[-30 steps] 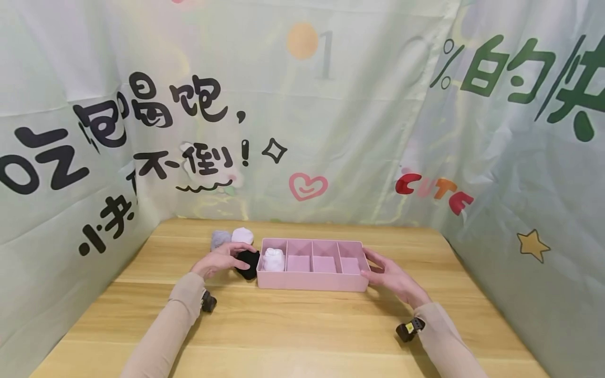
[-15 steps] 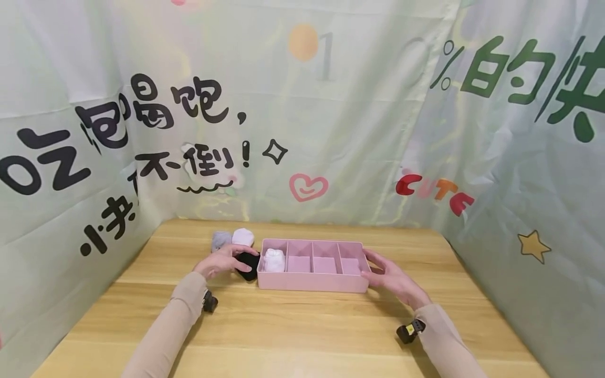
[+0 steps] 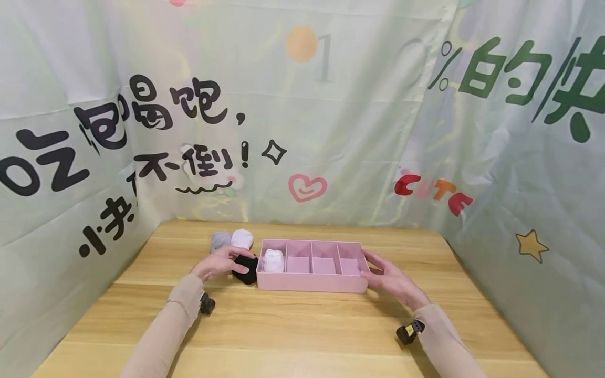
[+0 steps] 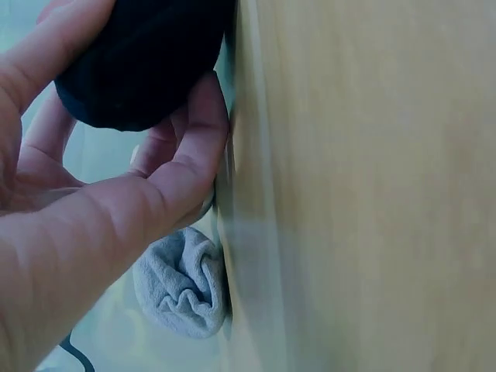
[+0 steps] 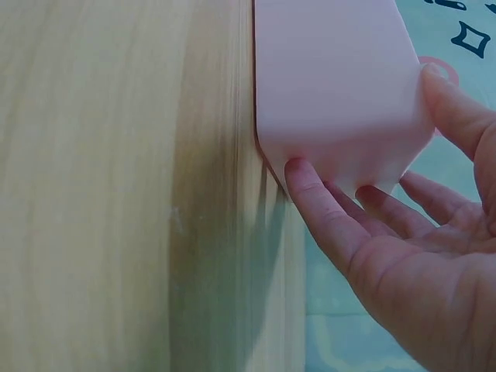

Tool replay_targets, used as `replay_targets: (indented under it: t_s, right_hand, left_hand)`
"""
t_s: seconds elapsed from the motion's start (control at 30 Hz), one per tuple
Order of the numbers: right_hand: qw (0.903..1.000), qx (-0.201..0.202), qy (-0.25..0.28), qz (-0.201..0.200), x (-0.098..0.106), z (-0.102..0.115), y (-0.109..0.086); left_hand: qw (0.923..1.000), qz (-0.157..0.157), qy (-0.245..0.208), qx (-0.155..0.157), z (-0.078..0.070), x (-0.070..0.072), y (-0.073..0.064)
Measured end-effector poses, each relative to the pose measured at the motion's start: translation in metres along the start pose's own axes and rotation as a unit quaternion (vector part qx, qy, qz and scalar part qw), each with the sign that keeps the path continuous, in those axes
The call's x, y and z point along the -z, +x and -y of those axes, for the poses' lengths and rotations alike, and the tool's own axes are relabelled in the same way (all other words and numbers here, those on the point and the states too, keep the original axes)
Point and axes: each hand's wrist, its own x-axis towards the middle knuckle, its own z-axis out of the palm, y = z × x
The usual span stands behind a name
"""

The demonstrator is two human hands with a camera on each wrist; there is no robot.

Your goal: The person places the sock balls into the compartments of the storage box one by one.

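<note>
My left hand [image 3: 221,264] grips a black balled-up sock [image 3: 245,270] just off the left end of a pink divided box [image 3: 312,282]. In the left wrist view, thumb and fingers curl round the black sock [image 4: 147,66]. A white balled-up sock [image 3: 273,261] sits in the box's leftmost compartment; the other compartments look bare. My right hand [image 3: 394,281] holds the right end of the box, with its fingertips spread over the end wall and corners of the pink box [image 5: 341,77] in the right wrist view.
Behind my left hand lie a grey balled-up sock [image 3: 220,240] and a pale balled-up sock [image 3: 242,238], side by side. Everything stands on a wooden table [image 3: 302,331]. Printed cloth [image 3: 359,131] hangs along the back and both sides.
The black sock and my left hand have shifted very slightly toward me. My right hand, the box and the other socks stay where they were.
</note>
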Motion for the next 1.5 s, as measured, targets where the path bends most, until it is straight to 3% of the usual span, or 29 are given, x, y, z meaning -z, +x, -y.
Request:
replay_targets:
  t_s: [0.23, 0.47, 0.77, 1.13, 1.5]
  right_hand:
    - [0.9997, -0.022, -0.002, -0.008, -0.004, 0.000, 0.000]
    - [0.9998, -0.018, 0.008, -0.006, -0.002, 0.001, 0.001]
    - [0.9996, -0.029, -0.004, -0.004, -0.002, 0.002, 0.002]
    - [0.9992, -0.038, 0.000, -0.008, -0.001, 0.003, 0.001]
    - [0.9998, -0.021, -0.006, -0.005, -0.001, 0.003, 0.001]
  left_hand:
    - [0.9998, -0.019, 0.007, 0.000, 0.003, 0.006, -0.007]
    - [0.9985, -0.045, 0.025, -0.017, 0.002, 0.015, -0.011]
    - [0.9974, -0.052, -0.045, -0.021, -0.005, 0.019, -0.015]
    - [0.9941, -0.075, -0.069, -0.036, -0.015, 0.018, -0.013]
    - [0.9907, -0.090, -0.091, -0.046, -0.026, 0.009, -0.006]
